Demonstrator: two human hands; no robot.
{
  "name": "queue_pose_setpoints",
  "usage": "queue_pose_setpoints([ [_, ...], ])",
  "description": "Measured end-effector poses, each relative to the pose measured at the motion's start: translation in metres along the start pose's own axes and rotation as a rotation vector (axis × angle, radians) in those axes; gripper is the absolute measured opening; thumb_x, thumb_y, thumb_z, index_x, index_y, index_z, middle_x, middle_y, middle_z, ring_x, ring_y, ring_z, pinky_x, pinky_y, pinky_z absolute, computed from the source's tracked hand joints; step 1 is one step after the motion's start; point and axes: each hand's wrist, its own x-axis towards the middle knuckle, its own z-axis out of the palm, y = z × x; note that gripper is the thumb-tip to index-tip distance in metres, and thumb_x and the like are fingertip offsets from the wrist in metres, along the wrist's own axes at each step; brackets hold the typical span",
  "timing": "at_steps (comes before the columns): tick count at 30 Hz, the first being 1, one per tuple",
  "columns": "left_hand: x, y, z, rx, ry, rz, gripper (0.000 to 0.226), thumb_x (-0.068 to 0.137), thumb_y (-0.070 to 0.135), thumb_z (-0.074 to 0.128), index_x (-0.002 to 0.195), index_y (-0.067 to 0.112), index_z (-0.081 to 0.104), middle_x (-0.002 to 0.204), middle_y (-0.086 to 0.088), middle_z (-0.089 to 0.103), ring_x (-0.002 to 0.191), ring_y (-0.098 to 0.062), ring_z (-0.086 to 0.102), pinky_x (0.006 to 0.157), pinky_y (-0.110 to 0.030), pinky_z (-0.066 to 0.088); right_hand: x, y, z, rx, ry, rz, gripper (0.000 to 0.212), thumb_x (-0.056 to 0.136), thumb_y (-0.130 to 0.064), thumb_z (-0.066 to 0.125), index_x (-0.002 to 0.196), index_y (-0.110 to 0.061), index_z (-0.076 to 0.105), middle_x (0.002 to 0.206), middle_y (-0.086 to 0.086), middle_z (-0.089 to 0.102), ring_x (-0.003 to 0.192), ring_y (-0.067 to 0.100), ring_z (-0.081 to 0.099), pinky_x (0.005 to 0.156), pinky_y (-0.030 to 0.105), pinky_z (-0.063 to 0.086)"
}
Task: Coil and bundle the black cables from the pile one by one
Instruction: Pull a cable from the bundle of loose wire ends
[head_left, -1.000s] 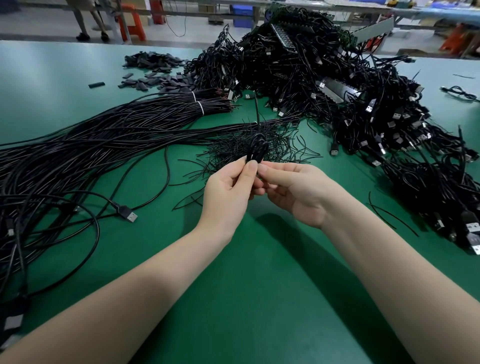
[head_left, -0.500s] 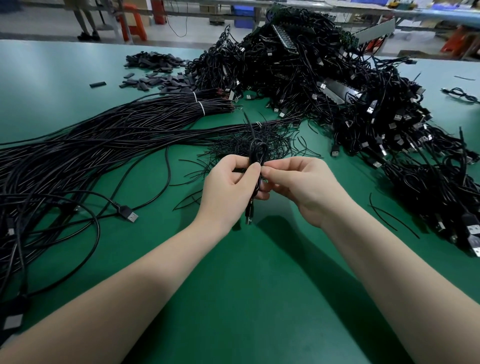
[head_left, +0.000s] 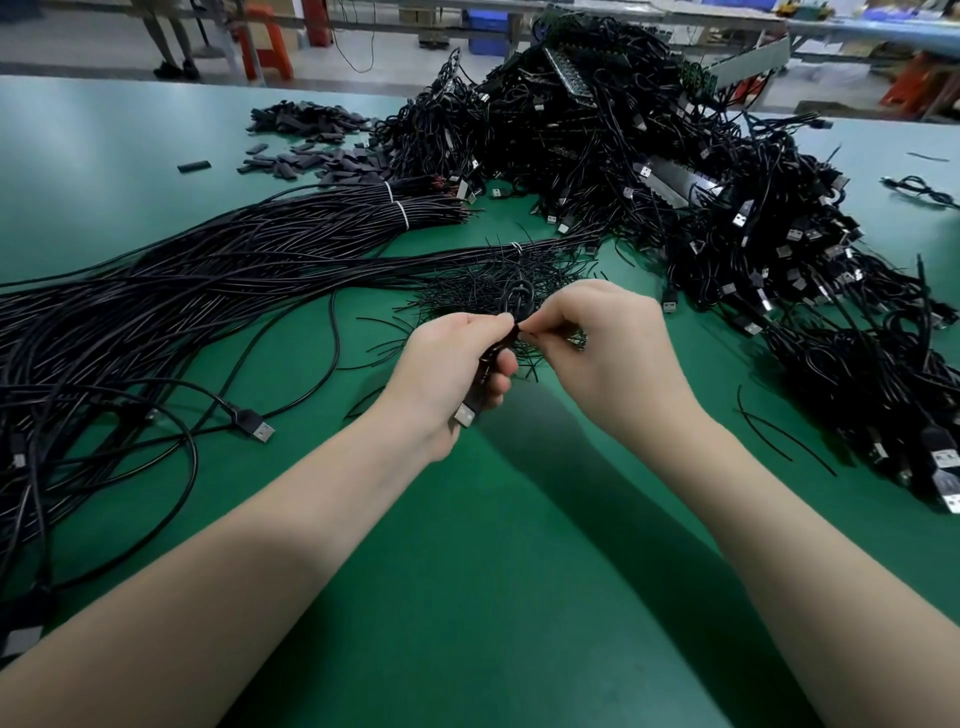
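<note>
My left hand (head_left: 452, 364) grips a coiled black cable (head_left: 517, 304) upright above the green table (head_left: 493, 597); its loop sticks out above my fingers and its USB plug (head_left: 464, 415) hangs below my palm. My right hand (head_left: 597, 343) pinches the coil's middle with thumb and forefinger, on what looks like a thin black tie. Behind the hands lies a heap of thin black twist ties (head_left: 478, 280). Long loose black cables (head_left: 156, 312) spread across the left. A big pile of bundled cables (head_left: 649, 171) fills the back and right.
Small black sleeve pieces (head_left: 311, 140) lie scattered at the back left. A stray USB plug (head_left: 257, 426) rests on the table left of my left wrist. Loose ties (head_left: 779, 431) lie on the right. A person's legs (head_left: 169, 41) and orange stools stand beyond the table.
The coil turned more upright in my left hand and its USB plug now hangs below the palm. My right hand closed from flat fingers to a pinch at the coil's middle.
</note>
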Motion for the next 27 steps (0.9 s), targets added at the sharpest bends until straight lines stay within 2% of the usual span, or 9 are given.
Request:
queue_pose_setpoints([
  [3,0.002,0.005,-0.005,-0.212,-0.063,-0.324,0.032,0.092,0.021,0.059,0.061,0.017,0.055,0.046,0.01,0.049,0.033,-0.001,0.04,0.036,-0.013,0.034,-0.004,0.01,0.001,-0.281,-0.033,-0.501,0.013,0.075,0.016,0.065,0.074,0.003,0.067,0.076,0.015,0.064,0.072,0.032,0.062,0.065,0.036,0.053],
  [6,0.004,-0.001,-0.007,-0.237,-0.086,-0.304,0.03,0.093,0.021,0.06,0.063,0.016,0.056,0.049,0.01,0.05,0.035,-0.001,0.041,0.037,-0.015,0.035,-0.003,0.019,0.001,-0.276,-0.031,-0.547,0.016,0.083,0.012,0.058,0.079,0.003,0.071,0.079,0.016,0.063,0.074,0.033,0.061,0.067,0.035,0.051],
  [8,0.002,-0.01,-0.003,-0.239,-0.093,-0.17,0.021,0.095,0.021,0.058,0.075,0.016,0.056,0.051,0.008,0.052,0.039,-0.003,0.044,0.04,-0.017,0.039,-0.004,0.019,0.003,-0.119,-0.021,-0.371,0.019,0.079,0.012,0.065,0.082,-0.003,0.076,0.081,0.011,0.065,0.076,0.03,0.062,0.07,0.029,0.048],
  [11,0.001,-0.021,-0.001,-0.285,-0.118,-0.022,0.013,0.099,0.021,0.053,0.086,0.017,0.054,0.057,0.006,0.056,0.044,-0.005,0.047,0.046,-0.017,0.041,-0.003,0.014,0.003,0.328,-0.077,0.129,0.022,0.081,0.001,0.071,0.093,-0.017,0.075,0.081,-0.005,0.067,0.077,0.009,0.062,0.073,0.022,0.051],
  [13,0.001,-0.022,-0.003,-0.279,-0.132,0.031,0.012,0.1,0.02,0.051,0.088,0.017,0.052,0.058,0.005,0.055,0.045,-0.006,0.046,0.045,-0.017,0.041,-0.004,0.012,0.005,0.581,-0.079,0.401,0.02,0.081,-0.008,0.075,0.094,-0.022,0.072,0.077,-0.007,0.068,0.072,0.005,0.061,0.074,0.025,0.052],
  [16,0.003,-0.023,-0.004,-0.256,-0.16,0.063,0.014,0.101,0.019,0.051,0.087,0.019,0.052,0.057,0.005,0.052,0.045,-0.006,0.043,0.045,-0.017,0.04,-0.004,0.013,0.005,0.637,-0.113,0.535,0.009,0.08,-0.015,0.077,0.083,-0.024,0.073,0.075,-0.006,0.071,0.071,0.008,0.061,0.071,0.027,0.052],
  [20,0.003,-0.025,-0.005,-0.245,-0.191,0.107,0.016,0.1,0.019,0.051,0.084,0.02,0.052,0.057,0.005,0.05,0.045,-0.006,0.042,0.046,-0.018,0.04,-0.004,0.011,0.003,0.822,-0.196,0.662,0.007,0.084,-0.016,0.072,0.079,-0.019,0.074,0.067,-0.007,0.068,0.066,0.006,0.059,0.062,0.019,0.049],
  [22,0.004,-0.027,-0.005,-0.201,-0.157,0.167,0.013,0.101,0.017,0.05,0.088,0.018,0.053,0.057,0.004,0.053,0.046,-0.007,0.044,0.047,-0.018,0.041,-0.005,0.008,0.006,0.94,-0.228,0.778,0.011,0.087,-0.02,0.069,0.078,-0.016,0.073,0.067,-0.004,0.067,0.063,0.006,0.059,0.059,0.018,0.048],
  [27,0.004,-0.033,-0.005,-0.088,-0.084,0.292,0.011,0.101,0.015,0.05,0.091,0.017,0.053,0.059,0.003,0.058,0.049,-0.009,0.049,0.049,-0.02,0.044,-0.006,0.004,0.009,0.929,-0.301,0.88,0.018,0.088,-0.028,0.067,0.075,-0.015,0.069,0.068,-0.001,0.068,0.062,0.005,0.06,0.059,0.014,0.047],
])
